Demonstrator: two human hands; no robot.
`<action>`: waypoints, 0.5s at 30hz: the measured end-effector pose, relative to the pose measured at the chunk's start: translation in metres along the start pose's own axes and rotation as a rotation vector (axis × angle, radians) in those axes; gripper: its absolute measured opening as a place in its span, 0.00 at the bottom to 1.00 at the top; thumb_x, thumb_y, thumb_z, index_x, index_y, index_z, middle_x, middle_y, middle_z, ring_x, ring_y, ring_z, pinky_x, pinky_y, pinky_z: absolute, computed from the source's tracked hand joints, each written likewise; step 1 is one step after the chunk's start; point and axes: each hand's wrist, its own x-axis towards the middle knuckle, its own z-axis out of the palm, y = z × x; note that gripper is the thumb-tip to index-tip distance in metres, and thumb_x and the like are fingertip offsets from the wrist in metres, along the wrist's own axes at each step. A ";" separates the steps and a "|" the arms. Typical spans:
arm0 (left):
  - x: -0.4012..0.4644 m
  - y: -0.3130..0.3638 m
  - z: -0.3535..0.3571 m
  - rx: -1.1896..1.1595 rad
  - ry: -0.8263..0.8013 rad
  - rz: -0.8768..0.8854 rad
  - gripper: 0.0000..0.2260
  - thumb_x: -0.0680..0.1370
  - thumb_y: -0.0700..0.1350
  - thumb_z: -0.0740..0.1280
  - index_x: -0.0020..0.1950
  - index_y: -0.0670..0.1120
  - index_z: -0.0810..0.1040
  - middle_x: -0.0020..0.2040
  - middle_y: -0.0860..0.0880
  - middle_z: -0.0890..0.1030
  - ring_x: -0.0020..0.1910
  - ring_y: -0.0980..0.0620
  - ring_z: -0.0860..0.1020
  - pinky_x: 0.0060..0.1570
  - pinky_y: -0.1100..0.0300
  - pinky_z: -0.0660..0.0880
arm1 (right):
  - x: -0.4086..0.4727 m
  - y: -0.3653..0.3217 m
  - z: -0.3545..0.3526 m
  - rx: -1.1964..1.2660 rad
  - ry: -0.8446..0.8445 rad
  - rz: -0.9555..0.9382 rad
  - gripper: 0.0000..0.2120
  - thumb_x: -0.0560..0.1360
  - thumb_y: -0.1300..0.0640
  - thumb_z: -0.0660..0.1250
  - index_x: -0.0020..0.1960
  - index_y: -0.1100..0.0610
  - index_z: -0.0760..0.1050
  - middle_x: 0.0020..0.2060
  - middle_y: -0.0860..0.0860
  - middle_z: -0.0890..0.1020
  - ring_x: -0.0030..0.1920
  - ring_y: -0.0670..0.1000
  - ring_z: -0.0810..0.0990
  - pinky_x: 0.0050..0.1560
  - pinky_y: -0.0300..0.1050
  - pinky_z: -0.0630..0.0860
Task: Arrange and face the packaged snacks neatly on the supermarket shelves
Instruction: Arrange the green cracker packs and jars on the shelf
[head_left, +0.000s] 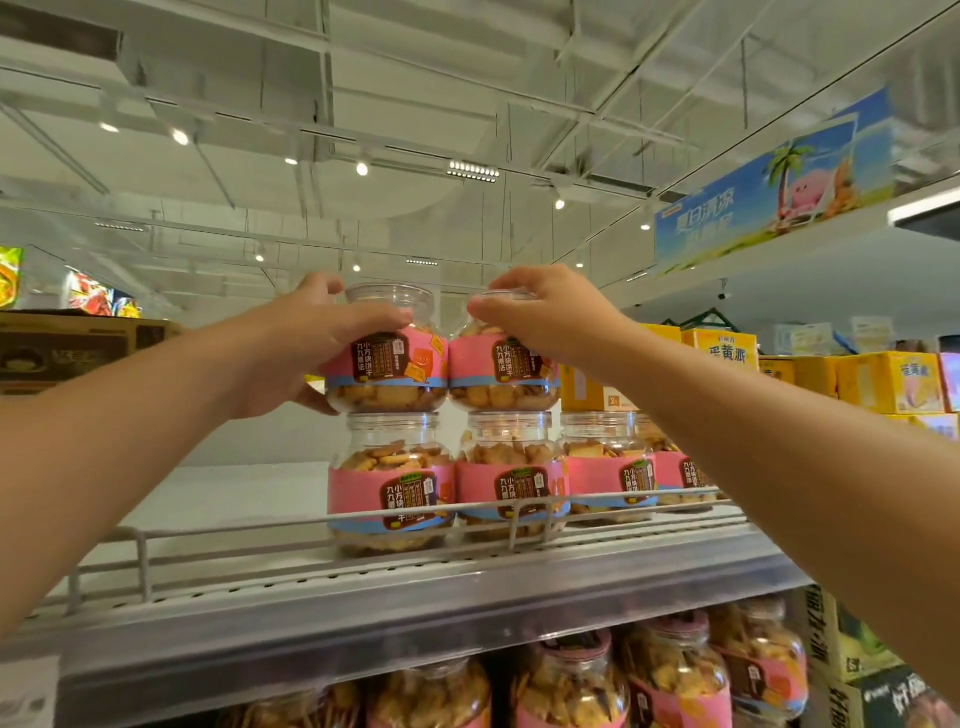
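Stacking is partly done: two clear plastic pink-labelled biscuit jars, one (387, 358) clasped by the left hand (306, 345) and one (504, 371) pinched at its lid by the right hand (550, 317), are set atop the bottom row (519, 478) behind the white wire shelf rail (311, 525); rightward jars remain untopped.

Two jars (395, 358) atop jars (392, 483) — shelf (260, 525) beneath.

I saw a bright, even scene lit by small ceiling spotlights (180, 137) and a far LED panel (472, 170). Shadows were soft. Wide-angle distortion bent the shelf rail (363, 519) and stretched the edges; lower jars (571, 680) looked blurred.
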 end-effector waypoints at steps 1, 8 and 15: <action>-0.001 -0.001 0.000 -0.012 -0.019 -0.013 0.42 0.57 0.63 0.75 0.68 0.53 0.66 0.54 0.45 0.81 0.51 0.42 0.83 0.50 0.38 0.80 | -0.001 0.000 -0.001 0.007 0.004 0.008 0.15 0.72 0.43 0.69 0.55 0.49 0.77 0.45 0.49 0.83 0.42 0.48 0.85 0.44 0.49 0.84; 0.000 -0.007 0.004 -0.078 -0.040 -0.004 0.32 0.59 0.60 0.76 0.60 0.52 0.73 0.45 0.49 0.85 0.42 0.47 0.85 0.39 0.48 0.82 | -0.010 -0.001 -0.003 -0.032 -0.006 0.015 0.13 0.74 0.48 0.67 0.57 0.50 0.77 0.45 0.52 0.84 0.43 0.51 0.84 0.45 0.51 0.84; -0.003 -0.010 0.004 -0.094 -0.046 -0.027 0.37 0.59 0.62 0.76 0.65 0.55 0.69 0.50 0.48 0.85 0.46 0.45 0.85 0.45 0.43 0.82 | -0.014 -0.004 0.002 -0.123 -0.017 0.019 0.18 0.77 0.46 0.63 0.65 0.50 0.72 0.45 0.51 0.83 0.41 0.49 0.84 0.41 0.48 0.84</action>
